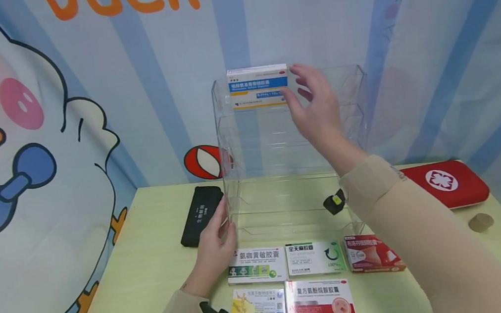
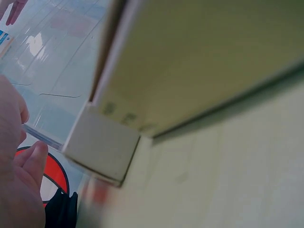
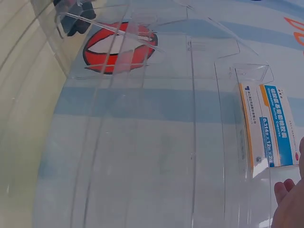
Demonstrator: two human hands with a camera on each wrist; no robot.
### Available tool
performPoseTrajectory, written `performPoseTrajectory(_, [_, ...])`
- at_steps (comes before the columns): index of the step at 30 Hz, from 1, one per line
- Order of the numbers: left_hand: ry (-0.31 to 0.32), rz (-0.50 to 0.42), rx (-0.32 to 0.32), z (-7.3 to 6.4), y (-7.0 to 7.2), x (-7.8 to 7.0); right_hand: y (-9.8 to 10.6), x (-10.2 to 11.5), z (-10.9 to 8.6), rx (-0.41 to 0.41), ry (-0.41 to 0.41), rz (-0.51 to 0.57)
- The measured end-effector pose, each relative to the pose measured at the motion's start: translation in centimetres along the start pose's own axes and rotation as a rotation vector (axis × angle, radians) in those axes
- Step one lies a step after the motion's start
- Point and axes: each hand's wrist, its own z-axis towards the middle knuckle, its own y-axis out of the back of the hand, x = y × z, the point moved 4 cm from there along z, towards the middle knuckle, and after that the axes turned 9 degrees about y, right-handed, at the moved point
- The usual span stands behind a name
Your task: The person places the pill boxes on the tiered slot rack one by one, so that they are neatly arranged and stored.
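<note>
The box (image 1: 259,87) reading "Glucosamine Sulfate Capsules" stands at the clear rack's (image 1: 291,210) top left corner; beside it the right hand (image 1: 317,106), fingers parted, grips nothing. The left hand's (image 1: 214,251) fingers pinch the rack's left edge, near a "氨咖黄敏胶囊" carton (image 1: 256,264).

rack (image 1: 285,146): glossy plastic | boxes (image 1: 258,85): smooth card | backdrop (image 1: 172,84): cloth

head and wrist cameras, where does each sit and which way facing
Head: worn there, facing forward, down at the clear rack; left hand and right hand show.
Left wrist: worn there, facing a blurred box; both hands partly show.
Right wrist: worn there, facing the clear rack; right hand partly shows.
Head and right wrist share the blue-white box.
</note>
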Motion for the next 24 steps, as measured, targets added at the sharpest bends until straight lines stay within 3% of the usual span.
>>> performPoseTrajectory(3, [-0.001, -0.006, 0.0, 0.0, 0.0, 0.0, 0.6, 0.2, -1.1, 0.009, 0.043, 0.007])
performPoseTrajectory(9, [0.014, -0.006, 0.003, 0.0, -0.1, 0.0, 1.6, 0.2, -4.6, 0.105, 0.084, 0.001])
performPoseTrajectory(16, [0.03, 0.008, -0.003, -0.1, 0.0, 0.1, 2.4, 0.3, -10.2, 0.199, 0.081, 0.037])
performPoseTrajectory(24, [0.04, 0.013, 0.001, 0.0, -0.1, -0.1, 3.3, 0.0, -15.5, 0.315, 0.036, 0.006])
